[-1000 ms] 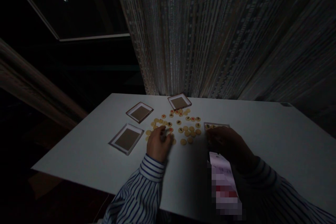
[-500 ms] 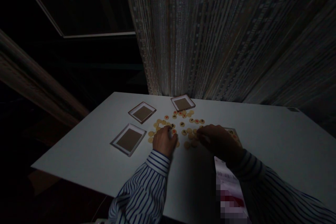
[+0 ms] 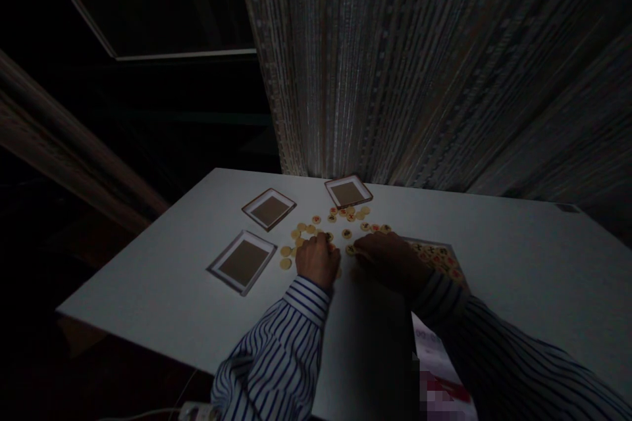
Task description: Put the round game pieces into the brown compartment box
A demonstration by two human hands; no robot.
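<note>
Round Chinese chess pieces [image 3: 347, 234] with red and black characters are scattered on the white table, several face down. My left hand [image 3: 317, 262] is curled low over the near side of the spread; what its fingers hold, if anything, is hidden. On the right, my right hand [image 3: 390, 260] reaches in with bent fingers, a piece at its fingertips. Its palm and the pieces under it are in shadow. Behind its wrist, a shallow box [image 3: 451, 255] contains rows of pieces, partly covered by my forearm.
Three shallow framed trays with brown bottoms stand about the pieces: a near-left tray [image 3: 243, 263], a far-left tray [image 3: 269, 209] and a back tray [image 3: 349, 192]. A lit screen [image 3: 437, 348] lies under my right forearm. A striped curtain [image 3: 395, 66] hangs behind the table [image 3: 148, 283].
My right hand has moved left, over the near-right pieces, and more of the filled box shows. My left hand has shifted slightly right. The view has turned a little.
</note>
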